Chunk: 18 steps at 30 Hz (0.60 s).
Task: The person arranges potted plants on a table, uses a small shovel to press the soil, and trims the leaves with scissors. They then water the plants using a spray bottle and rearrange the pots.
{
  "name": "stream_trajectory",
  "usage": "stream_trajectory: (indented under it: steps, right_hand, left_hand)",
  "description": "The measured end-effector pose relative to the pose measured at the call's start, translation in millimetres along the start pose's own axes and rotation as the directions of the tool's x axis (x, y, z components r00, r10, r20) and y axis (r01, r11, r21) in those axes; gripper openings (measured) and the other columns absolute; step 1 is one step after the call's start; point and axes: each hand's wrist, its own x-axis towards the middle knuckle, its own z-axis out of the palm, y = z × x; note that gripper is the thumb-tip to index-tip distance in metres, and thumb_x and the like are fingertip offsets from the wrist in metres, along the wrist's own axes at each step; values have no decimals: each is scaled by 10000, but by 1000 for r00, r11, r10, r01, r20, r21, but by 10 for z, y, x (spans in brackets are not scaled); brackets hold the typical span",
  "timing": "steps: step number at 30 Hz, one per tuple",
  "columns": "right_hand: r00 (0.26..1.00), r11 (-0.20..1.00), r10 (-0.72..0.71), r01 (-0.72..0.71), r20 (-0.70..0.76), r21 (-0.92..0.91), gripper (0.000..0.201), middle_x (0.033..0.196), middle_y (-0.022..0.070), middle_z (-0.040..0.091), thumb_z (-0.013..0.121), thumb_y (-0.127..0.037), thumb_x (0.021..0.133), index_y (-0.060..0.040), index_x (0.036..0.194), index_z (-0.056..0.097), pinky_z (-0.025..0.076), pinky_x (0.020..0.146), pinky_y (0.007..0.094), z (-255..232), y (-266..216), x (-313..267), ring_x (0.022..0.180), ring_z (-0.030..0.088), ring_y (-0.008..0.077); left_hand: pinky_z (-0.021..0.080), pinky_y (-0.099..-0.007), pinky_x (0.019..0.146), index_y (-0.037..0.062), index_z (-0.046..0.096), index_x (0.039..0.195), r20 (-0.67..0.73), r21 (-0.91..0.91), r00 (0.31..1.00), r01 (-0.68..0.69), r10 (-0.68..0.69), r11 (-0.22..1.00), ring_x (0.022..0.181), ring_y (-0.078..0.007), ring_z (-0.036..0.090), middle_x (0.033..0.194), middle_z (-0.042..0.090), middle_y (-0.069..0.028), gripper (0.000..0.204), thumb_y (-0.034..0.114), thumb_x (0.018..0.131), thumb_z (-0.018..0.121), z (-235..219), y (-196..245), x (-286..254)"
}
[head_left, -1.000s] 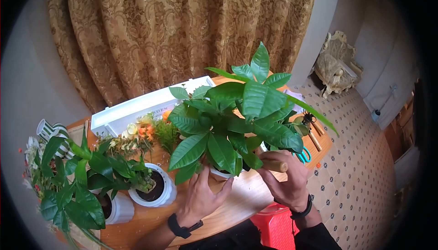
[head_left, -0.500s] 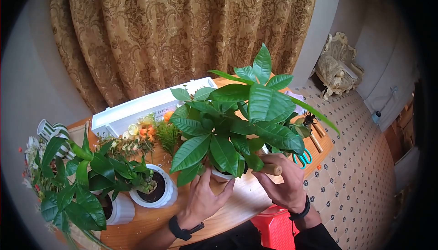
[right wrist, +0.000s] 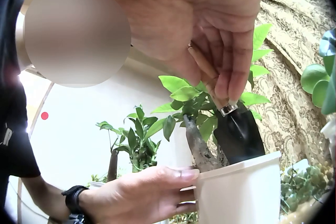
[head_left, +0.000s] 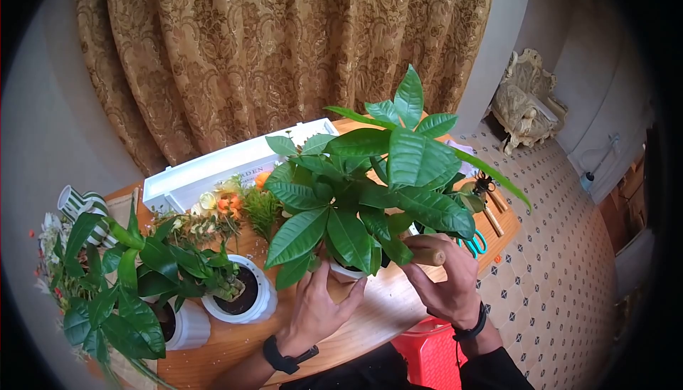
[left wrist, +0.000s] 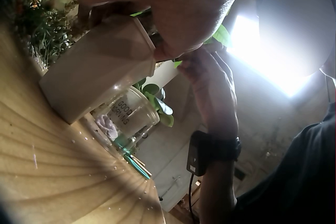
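A leafy green plant point(head_left: 348, 205) with a thick grey stem stands in a white pot point(right wrist: 239, 190), mostly under its own leaves in the head view. My left hand point(head_left: 318, 308) holds the side of this pot, thumb near the rim. In my right hand point(head_left: 449, 283) is a small trowel with a wooden handle point(head_left: 429, 256); the fingers curl round it. In the right wrist view the black blade point(right wrist: 239, 136) points down inside the pot beside the stem. The blade's tip is hidden by the rim.
Two white pots with plants, one with its rim point(head_left: 267, 297) showing, stand left. Behind are a white planter box point(head_left: 192, 176) and orange and cream flowers point(head_left: 226, 201). Teal scissors point(head_left: 478, 245) lie right, near a clear cup point(left wrist: 134, 111). A red stool point(head_left: 430, 354) stands below the table edge.
The trowel handle and my right hand have shifted slightly. My left hand stays at the pot.
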Motion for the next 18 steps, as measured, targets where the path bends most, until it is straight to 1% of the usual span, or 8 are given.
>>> stream_trajectory:
  steps: [4,6,9,13,16,18]
  right_hand:
    - [1000,1000,-26,26,-16,-1,299,1013,145,724,808,-12,802,16,1066,671,567,714,361,21,14,4,844,714,302]
    - [1000,999,29,-29,-2,33,296,1021,139,728,814,-16,797,14,1057,675,569,721,356,34,7,-4,856,719,297]
    - [1000,1000,7,-7,-13,-7,294,1027,137,731,813,-10,794,12,1055,679,570,728,353,13,10,-8,864,722,295]
    - [999,1000,9,-9,-40,2,295,1031,140,731,806,-2,796,15,1061,678,570,732,353,-20,17,-10,872,723,299]
    - [1000,1000,-4,3,-17,-15,296,1036,140,732,804,-3,797,18,1064,678,570,736,351,-19,28,-10,877,723,300]
    - [1000,1000,14,-14,22,-4,299,1040,138,733,808,-12,795,19,1063,679,572,739,353,-4,41,-14,883,725,298]
  left_hand:
    - [463,-483,928,-73,558,1252,-5,5,1000,-6,6,1000,1061,-417,580,1137,618,-251,581,252,838,804,4,-6,-1]
    - [464,-482,927,-72,558,1253,-4,2,1000,-3,3,1000,1062,-416,579,1138,617,-251,582,252,837,804,10,-11,-6]
    - [465,-481,923,-70,561,1248,-5,-3,1000,0,0,1000,1057,-414,579,1132,617,-249,578,252,835,806,11,-18,-8]
    - [466,-481,913,-63,573,1221,-7,9,1000,8,-8,1000,1039,-407,584,1108,626,-238,556,252,829,811,15,-21,-22]
    - [469,-480,903,-59,578,1207,-10,4,1000,8,-8,1000,1028,-403,589,1096,633,-231,545,253,827,814,23,-31,-24]
    - [471,-480,902,-58,579,1206,-13,0,1000,11,-11,1000,1026,-403,592,1096,635,-231,543,253,827,814,19,-20,-22]
